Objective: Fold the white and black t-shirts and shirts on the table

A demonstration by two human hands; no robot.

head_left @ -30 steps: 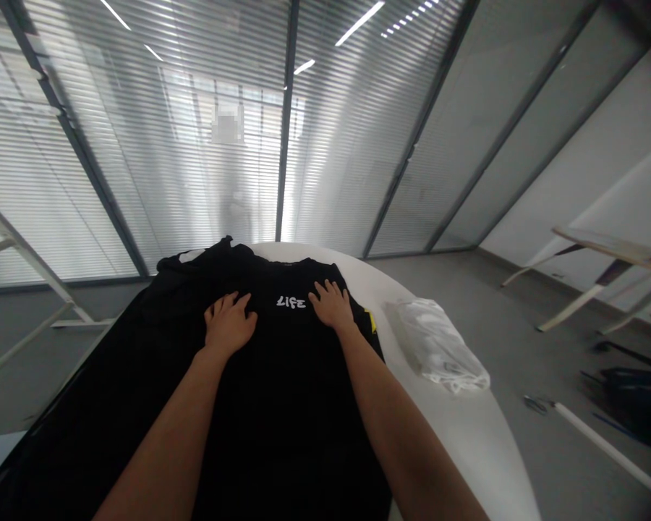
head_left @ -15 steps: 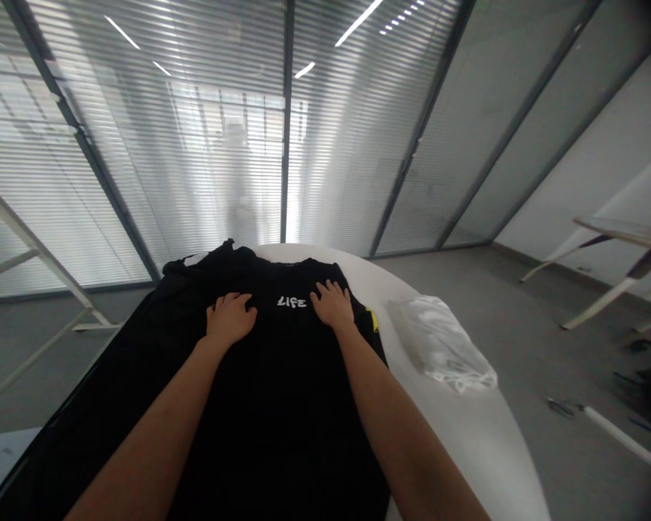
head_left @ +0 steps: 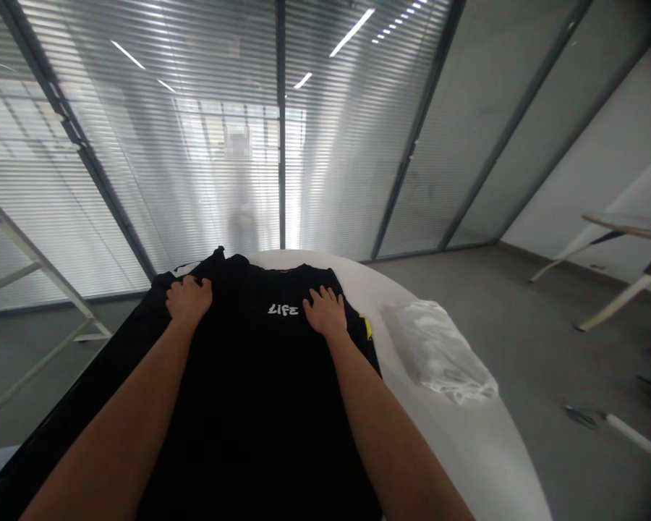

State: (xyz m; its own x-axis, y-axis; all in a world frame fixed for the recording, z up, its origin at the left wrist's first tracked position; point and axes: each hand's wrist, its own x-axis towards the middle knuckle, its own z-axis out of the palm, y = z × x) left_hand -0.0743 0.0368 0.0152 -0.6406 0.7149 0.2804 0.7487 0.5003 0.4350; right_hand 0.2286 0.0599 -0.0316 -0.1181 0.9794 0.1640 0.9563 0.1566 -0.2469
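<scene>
A black T-shirt with a small white print on its chest lies spread over a round white table, its neckline at the far side. My right hand rests flat on the shirt beside the print, fingers spread. Near the shirt's far left shoulder, my left hand touches the cloth with its fingers apart and slightly bent. The part of the cloth beneath both palms is hidden. A yellow patch shows at the shirt's right edge.
To the right on the table sits a folded white bundle, plastic-like in look. A white metal frame stands at the left. Beyond are blind-covered glass partitions, and another table stands at the far right.
My left hand has slid left and farther out across the shirt, away from the print. My right hand stays next to the print. The view has shifted slightly.
</scene>
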